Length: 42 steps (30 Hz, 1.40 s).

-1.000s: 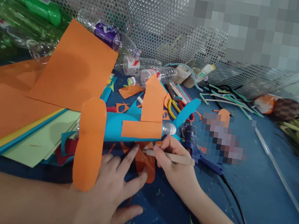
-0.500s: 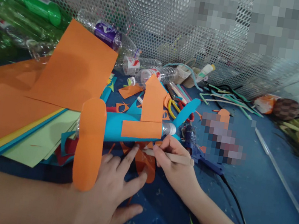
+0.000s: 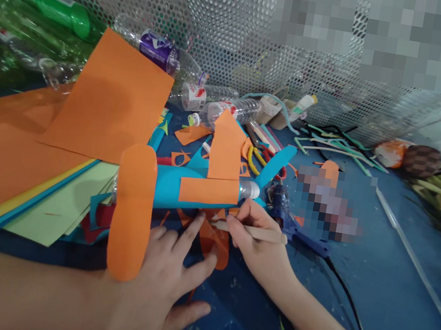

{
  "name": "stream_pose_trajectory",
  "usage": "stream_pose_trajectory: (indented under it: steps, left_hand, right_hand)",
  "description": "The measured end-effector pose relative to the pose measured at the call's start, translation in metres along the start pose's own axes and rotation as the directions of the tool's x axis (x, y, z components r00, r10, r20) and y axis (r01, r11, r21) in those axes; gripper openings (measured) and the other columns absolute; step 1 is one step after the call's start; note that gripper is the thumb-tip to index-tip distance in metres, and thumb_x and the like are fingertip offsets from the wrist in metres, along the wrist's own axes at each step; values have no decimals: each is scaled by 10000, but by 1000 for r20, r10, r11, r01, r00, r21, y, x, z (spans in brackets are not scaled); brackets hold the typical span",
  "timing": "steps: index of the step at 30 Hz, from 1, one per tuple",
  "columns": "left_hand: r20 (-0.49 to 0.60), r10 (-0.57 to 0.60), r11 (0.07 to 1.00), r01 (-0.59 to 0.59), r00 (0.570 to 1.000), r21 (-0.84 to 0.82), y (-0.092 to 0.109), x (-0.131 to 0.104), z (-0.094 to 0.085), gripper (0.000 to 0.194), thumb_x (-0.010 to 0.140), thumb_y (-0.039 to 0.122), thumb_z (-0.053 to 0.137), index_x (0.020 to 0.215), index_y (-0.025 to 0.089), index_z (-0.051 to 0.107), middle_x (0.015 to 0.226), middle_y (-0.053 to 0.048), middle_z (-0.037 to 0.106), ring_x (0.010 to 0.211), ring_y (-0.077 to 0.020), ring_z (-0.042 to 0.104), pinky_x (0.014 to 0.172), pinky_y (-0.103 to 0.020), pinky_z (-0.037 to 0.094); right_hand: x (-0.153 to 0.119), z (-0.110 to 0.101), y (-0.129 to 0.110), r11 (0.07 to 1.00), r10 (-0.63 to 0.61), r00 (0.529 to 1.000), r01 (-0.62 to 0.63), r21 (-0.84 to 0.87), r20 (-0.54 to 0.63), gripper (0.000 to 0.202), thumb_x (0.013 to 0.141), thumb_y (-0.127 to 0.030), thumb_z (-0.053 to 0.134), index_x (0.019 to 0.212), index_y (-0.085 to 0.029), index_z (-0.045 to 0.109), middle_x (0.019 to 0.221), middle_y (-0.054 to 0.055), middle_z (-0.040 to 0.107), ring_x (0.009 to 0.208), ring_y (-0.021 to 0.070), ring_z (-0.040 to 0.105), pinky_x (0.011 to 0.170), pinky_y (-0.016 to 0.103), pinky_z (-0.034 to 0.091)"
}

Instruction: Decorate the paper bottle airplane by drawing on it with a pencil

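My left hand (image 3: 168, 274) lies with fingers spread, its fingertips pressing an orange paper piece (image 3: 218, 246) against the blue table. In my right hand (image 3: 259, 239) is a pale pen (image 3: 266, 234), its tip touching that orange paper. Just beyond both hands rests a plastic bottle wrapped in blue paper (image 3: 168, 184). An orange rounded strip (image 3: 132, 212) stands across its left end. An orange upright shape (image 3: 227, 146) and an orange rectangle (image 3: 207, 191) sit on its side. A blue paper blade (image 3: 276, 166) rises near the white cap.
Stacked coloured paper (image 3: 45, 223) and an orange sheet (image 3: 112, 102) lie left. Green bottles (image 3: 59, 14) and clear bottles line the perforated metal screen (image 3: 229, 14). A blue glue gun (image 3: 302, 235), its black cord and yellow-handled scissors (image 3: 255, 162) are at right, with paper scraps around.
Almost nothing differs. Both hands stay in place, the pen shifting only very slightly on the orange paper.
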<state>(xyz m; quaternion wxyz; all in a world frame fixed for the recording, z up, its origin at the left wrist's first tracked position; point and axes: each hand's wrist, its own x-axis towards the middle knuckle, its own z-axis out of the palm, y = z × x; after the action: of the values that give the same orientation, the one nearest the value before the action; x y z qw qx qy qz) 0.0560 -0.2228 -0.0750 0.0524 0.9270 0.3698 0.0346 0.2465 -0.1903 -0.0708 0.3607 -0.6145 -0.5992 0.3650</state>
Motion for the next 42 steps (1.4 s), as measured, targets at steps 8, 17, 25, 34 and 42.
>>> stream_pose_trajectory:
  steps: [8,17,25,34,42]
  left_hand:
    - [-1,-11,1000,11,1000,-4,0,0,-2,477,884,585,353,1289,371,484,1434,-121,354,858,-265,555,767,-473,425]
    - [3,1,1000,-1,1000,2,0,0,-1,489,881,585,367,1299,356,477,1427,-142,350,862,-273,553,767,-477,429]
    - [15,5,1000,-6,1000,11,0,1,-4,483,878,585,369,1290,359,485,1426,-140,358,858,-276,567,760,-472,432]
    - [-16,9,1000,-9,1000,4,-1,0,-2,495,887,588,345,1300,352,481,1442,-140,331,852,-270,562,762,-467,427]
    - [-21,5,1000,-5,1000,-3,-1,0,0,493,884,591,356,1304,362,473,1451,-127,316,858,-263,555,767,-460,425]
  right_hand:
    - [1,0,1,1000,7,1000,-7,11,1,239,788,-237,529,625,-220,355,504,-69,402,466,88,343,462,230,279]
    - [1,0,1,1000,-2,1000,2,4,1,240,789,-239,534,621,-218,365,505,-67,408,464,85,349,460,230,279]
    - [1,1,2,1000,-5,1000,5,2,-1,249,799,-257,535,622,-217,364,505,-67,406,463,84,351,458,231,280]
    - [1,0,2,1000,6,1000,-6,19,7,242,793,-248,529,622,-219,360,506,-70,398,465,84,340,455,230,272]
    - [1,0,1,1000,15,1000,-15,4,-13,239,767,-222,534,607,-219,357,489,-71,396,454,85,339,444,228,264]
